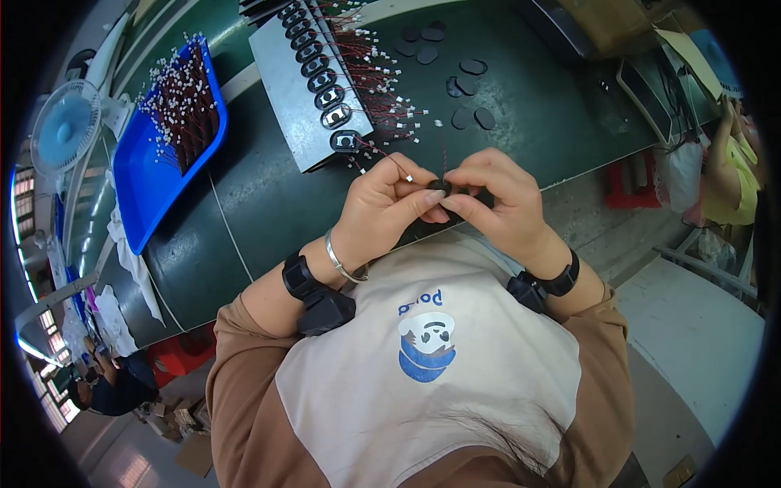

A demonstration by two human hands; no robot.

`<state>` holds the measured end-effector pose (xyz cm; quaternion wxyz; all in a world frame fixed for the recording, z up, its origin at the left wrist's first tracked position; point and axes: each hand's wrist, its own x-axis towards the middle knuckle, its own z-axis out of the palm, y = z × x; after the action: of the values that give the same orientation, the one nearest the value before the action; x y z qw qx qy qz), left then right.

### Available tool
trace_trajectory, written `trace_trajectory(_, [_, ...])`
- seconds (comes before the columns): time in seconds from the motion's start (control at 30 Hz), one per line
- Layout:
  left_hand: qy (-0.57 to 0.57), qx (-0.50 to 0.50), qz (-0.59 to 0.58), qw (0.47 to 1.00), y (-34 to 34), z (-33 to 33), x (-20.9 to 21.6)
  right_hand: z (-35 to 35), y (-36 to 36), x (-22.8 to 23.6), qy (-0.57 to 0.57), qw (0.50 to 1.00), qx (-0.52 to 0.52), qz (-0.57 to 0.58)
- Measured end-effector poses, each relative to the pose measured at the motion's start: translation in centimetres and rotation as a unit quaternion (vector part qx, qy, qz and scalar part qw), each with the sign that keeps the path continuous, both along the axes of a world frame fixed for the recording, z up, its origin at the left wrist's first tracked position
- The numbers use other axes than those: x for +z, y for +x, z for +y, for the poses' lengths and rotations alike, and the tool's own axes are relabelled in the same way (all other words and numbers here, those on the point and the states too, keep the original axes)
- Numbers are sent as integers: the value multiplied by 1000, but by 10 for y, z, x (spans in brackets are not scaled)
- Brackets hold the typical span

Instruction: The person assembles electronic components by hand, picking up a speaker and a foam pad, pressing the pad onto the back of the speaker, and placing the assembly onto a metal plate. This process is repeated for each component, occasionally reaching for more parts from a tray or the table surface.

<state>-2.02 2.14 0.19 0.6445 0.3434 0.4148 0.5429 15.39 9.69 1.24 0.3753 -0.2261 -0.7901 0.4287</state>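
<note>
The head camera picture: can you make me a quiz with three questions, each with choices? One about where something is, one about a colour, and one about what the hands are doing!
1. Where is the blue tray?
A. To the person's left on the green table
B. On the person's lap
C. Under the small fan

2. What colour are the loose oval pads on the table?
A. White
B. Black
C. Yellow

3. What are the left hand and right hand doing?
A. Lying flat on the table
B. Lifting the tray
C. Pinching one small black part together

Answers: 1 A, the tray lies left of the grey rack. 2 B, the pads look dark black. 3 C, both hands' fingertips meet on the part.
</note>
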Motion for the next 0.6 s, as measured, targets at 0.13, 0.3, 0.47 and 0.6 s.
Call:
trace_trajectory(0.13, [30,-7,34,999,2,0,1,0,0,-1,3,1000,3,-9])
trace_trajectory(0.3, [125,-14,159,979,-1,-1,0,2,-2,-3,79,997,21,15])
trace_trajectory(0.47, [105,2,154,982,-2,-4,-3,0,-5,-6,-48,998,39,28])
trace_trajectory(0.6, [104,-22,217,970,0,-1,5,0,-2,-7,-132,990,53,-13])
